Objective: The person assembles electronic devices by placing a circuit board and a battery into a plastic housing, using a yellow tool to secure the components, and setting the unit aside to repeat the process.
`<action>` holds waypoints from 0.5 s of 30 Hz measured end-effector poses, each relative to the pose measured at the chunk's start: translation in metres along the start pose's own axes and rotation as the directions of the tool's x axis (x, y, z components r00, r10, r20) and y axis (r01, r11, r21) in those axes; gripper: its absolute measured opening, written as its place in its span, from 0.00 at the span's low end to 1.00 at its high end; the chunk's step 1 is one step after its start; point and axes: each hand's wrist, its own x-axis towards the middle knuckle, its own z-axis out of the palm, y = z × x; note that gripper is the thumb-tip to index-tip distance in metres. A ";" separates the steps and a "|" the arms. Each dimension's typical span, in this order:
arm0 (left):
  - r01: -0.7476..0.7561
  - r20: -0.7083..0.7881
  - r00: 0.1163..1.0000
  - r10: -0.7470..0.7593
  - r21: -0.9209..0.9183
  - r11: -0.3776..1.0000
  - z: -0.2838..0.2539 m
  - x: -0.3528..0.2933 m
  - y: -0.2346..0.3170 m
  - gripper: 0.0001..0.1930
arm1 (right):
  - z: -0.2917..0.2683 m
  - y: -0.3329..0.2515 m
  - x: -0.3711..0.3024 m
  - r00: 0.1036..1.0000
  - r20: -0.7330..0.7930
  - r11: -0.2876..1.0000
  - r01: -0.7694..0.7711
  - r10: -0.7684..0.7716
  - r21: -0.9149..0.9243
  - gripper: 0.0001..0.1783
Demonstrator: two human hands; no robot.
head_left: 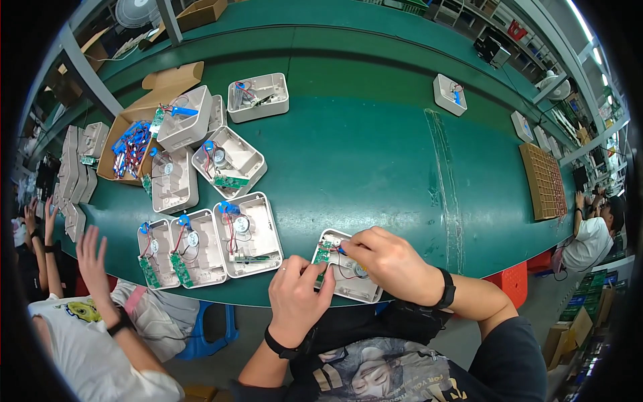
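Observation:
A pale grey plastic case (358,292) lies at the table's near edge in front of me, its open side up. Inside it are a green circuit board (323,253), red and dark wires and a round speaker (360,271), partly covered by my hand. My left hand (298,295) is closed at the board's near end, thumb and fingers gripping its edge. Over the case's far right side, my right hand (394,262) is closed with its fingertips pinched beside the board. A small blue part (342,250) shows at those fingertips; what exactly they hold is hidden.
Left of me stand several similar cases (246,236) with boards, wires and blue batteries. A cardboard box (110,155) holds many blue batteries. Another case (450,95) sits far right, near a brown grid tray (541,181). A co-worker's raised hand (94,264) is at the left.

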 end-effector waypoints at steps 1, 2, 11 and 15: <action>-0.003 0.001 1.000 0.003 -0.001 1.000 0.000 0.000 -0.001 0.06 | 0.000 0.001 -0.002 1.000 0.007 1.000 -0.006 0.006 -0.012 0.22; -0.006 0.002 1.000 0.006 -0.001 1.000 0.001 -0.001 -0.001 0.06 | 0.000 0.002 -0.004 1.000 0.015 1.000 -0.012 0.012 -0.024 0.22; 0.012 -0.016 1.000 -0.012 0.003 1.000 0.001 -0.003 -0.002 0.06 | -0.007 0.002 0.000 0.986 0.163 0.992 -0.020 0.040 -0.124 0.22; -0.014 -0.029 0.999 0.015 0.026 1.000 -0.003 -0.009 -0.008 0.06 | -0.022 0.008 -0.019 0.994 -0.102 0.999 -0.034 0.033 -0.014 0.23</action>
